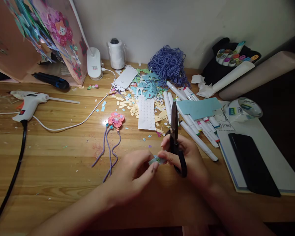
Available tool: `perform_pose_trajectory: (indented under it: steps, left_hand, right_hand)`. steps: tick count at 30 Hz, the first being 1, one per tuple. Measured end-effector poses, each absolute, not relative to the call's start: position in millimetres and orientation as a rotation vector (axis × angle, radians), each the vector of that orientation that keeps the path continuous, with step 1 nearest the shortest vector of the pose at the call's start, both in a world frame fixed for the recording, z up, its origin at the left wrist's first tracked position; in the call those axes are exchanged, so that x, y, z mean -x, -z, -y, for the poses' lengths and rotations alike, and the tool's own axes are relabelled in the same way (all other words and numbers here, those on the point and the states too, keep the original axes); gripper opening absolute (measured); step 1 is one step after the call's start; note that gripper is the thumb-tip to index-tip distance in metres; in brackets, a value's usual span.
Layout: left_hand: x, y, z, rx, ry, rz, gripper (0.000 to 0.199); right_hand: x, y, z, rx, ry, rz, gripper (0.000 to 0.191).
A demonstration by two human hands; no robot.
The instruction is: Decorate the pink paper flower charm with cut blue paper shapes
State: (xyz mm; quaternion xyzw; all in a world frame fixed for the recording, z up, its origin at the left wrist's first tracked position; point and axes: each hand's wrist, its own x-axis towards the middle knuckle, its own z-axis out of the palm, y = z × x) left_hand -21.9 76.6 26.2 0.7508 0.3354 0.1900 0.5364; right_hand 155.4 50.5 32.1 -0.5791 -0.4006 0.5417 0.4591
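Note:
Between the thumb and finger of my left hand (135, 170) is a small light blue paper piece (158, 159) with dark marks on it. My right hand (186, 154) grips a pair of black scissors (174, 131), blades pointing up and away from me, and its thumb and fingertip also touch the paper. To the left lies a pink flower decoration (116, 120) with small stars and several purple cords (107, 147) trailing toward me. Past the hands, a white sheet of raised dots (147, 113) rests among loose paper scraps (127, 103).
A white glue gun (30, 101) with its cable lies left, near a black utility knife (51, 80). Several markers (199, 131) lie under a blue paper strip (199, 107). Purple cord (168, 64) is heaped by the wall. At right are a tape roll (243, 109) and a black phone-like slab (253, 164).

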Motion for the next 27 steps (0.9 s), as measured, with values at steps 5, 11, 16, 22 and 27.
perform_pose_trajectory:
  steps: [5,11,16,22,27]
  left_hand:
    - [23.7,-27.9,-75.8,-1.759,-0.638,-0.849,0.027]
    - [31.3,-29.4,-79.5,-1.579,-0.924,-0.959,0.027]
    - [31.8,-31.8,-81.8,-1.546,-0.962,-0.966,0.029]
    - [30.1,-29.7,-77.1,-1.572,-0.907,-0.99,0.03]
    - [29.7,-29.5,-75.8,-1.546,-0.985,-1.04,0.029]
  right_hand:
    - [-156.1,-22.6,-44.9,1.276,-1.396,0.935,0.03]
    - [-150.4,-9.4,-28.2,0.935,-1.818,1.067,0.064]
    - [-140.1,-23.2,-20.1,0.944,-1.982,1.189,0.08]
    - [-134.9,-23.1,-24.0,1.015,-1.893,1.271,0.076]
    - [-133.3,-23.9,-20.3,1.021,-1.905,1.197,0.084]
